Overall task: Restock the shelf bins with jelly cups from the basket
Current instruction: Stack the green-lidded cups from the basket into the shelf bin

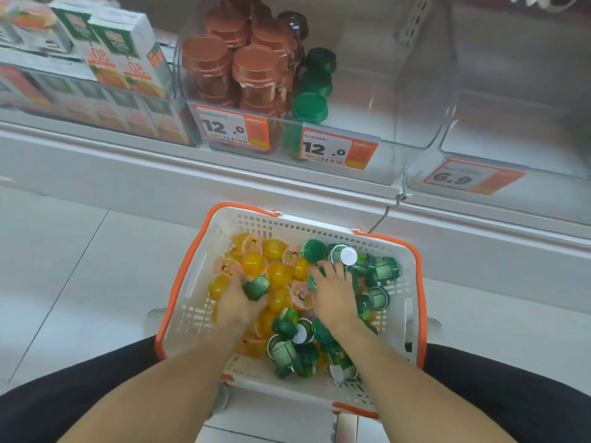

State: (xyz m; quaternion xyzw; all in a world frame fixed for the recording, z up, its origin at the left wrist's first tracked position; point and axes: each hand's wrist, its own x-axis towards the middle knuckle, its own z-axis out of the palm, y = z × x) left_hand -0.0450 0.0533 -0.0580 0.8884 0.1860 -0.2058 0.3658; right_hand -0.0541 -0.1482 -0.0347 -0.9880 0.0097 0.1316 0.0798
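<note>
A white basket with an orange rim (pixel 412 251) stands on the floor between my knees, full of orange jelly cups (pixel 254 263) on the left and green jelly cups (pixel 380 271) on the right. My left hand (pixel 238 302) reaches into the basket and grips one green jelly cup (pixel 256 286). My right hand (pixel 332 290) lies over the green cups with its fingers curled round another green cup (pixel 312 281), mostly hidden under the fingers. On the shelf above, a clear bin (pixel 399 100) holds stacked brown cups (pixel 252 70) and a row of green cups (pixel 311 103).
Juice cartons (pixel 128 55) fill the shelf at the left. A second clear bin (pixel 511 100) with a 6.9 price tag (pixel 473 176) sits at the right. Two 12.0 price tags (pixel 339 149) hang on the first bin's front. White floor tiles (pixel 80 266) surround the basket.
</note>
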